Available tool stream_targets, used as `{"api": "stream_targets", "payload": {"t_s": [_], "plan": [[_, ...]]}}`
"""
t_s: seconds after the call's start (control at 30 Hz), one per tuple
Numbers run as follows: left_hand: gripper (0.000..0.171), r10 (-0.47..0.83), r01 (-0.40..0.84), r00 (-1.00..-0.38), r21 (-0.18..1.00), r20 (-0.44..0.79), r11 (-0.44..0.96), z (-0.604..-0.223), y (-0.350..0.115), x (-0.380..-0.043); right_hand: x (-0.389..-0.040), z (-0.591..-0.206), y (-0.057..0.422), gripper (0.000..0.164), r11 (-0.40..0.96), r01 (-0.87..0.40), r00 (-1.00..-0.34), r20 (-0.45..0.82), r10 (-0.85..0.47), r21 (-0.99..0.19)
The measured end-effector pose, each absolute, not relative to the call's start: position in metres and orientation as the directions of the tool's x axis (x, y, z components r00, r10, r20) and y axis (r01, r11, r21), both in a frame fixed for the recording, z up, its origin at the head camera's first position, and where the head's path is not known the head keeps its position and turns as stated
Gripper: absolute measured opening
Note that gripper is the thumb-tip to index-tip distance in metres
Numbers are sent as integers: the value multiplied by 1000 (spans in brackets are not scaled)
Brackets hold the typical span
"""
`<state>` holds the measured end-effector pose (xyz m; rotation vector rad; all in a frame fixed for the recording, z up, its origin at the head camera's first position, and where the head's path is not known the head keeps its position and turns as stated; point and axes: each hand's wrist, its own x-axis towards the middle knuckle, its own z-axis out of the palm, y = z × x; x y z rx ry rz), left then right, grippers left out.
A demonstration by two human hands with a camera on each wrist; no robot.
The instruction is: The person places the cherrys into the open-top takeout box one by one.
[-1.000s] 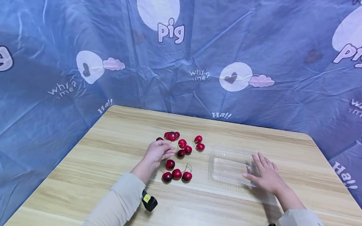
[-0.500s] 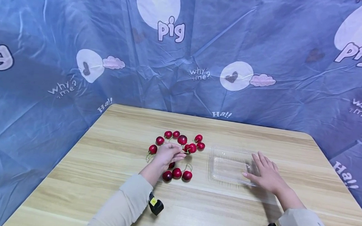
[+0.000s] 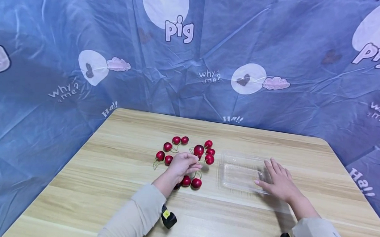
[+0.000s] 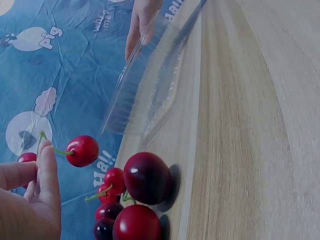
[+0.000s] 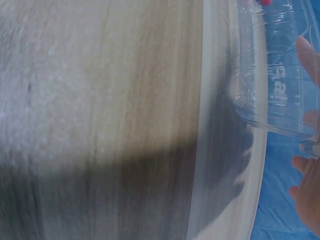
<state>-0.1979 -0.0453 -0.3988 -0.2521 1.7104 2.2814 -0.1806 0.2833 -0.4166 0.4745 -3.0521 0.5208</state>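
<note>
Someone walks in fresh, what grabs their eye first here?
Probably the glossy round red cherries on the pale wooden table, where the left hand pinches a green stem. To their right, a clear rectangular plastic tray sits by the right hand. Behind hangs a wrinkled blue printed cloth.

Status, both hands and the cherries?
Left hand pinching cherry stem, cherry clear of table. Right hand at right edge of clear container. Loose cherries on table, no other obstruction apparent.

Head view: from above, forward and down over table (image 3: 229,222); both wrist views: low, close, turned sideways, sharing clear container (image 5: 275,55)
</note>
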Motion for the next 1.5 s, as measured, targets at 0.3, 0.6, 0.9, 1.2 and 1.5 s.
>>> {"api": "stream_targets", "payload": {"t_s": [0.3,0.6,0.9,1.2,1.5], "plan": [[15,166,-323,-943,913,-289,-248,-398,-34,-195,-181,-416,284,86,898,-293,-955,53,-292,-329],[14,214,-335,-934,913,-288,-232,-398,-25,-195,-181,-415,283,86,898,-290,-955,44,-293,-330],[18,241,-334,-930,913,-279,-233,-397,-18,-194,-181,-413,281,87,899,-287,-956,34,-293,-331],[18,245,-341,-926,916,-288,-213,-398,-7,-195,-181,-412,280,87,901,-290,-955,43,-292,-323],[17,279,-363,-910,915,-307,-177,-402,0,-195,-180,-414,280,87,900,-293,-955,56,-291,-323]]}}
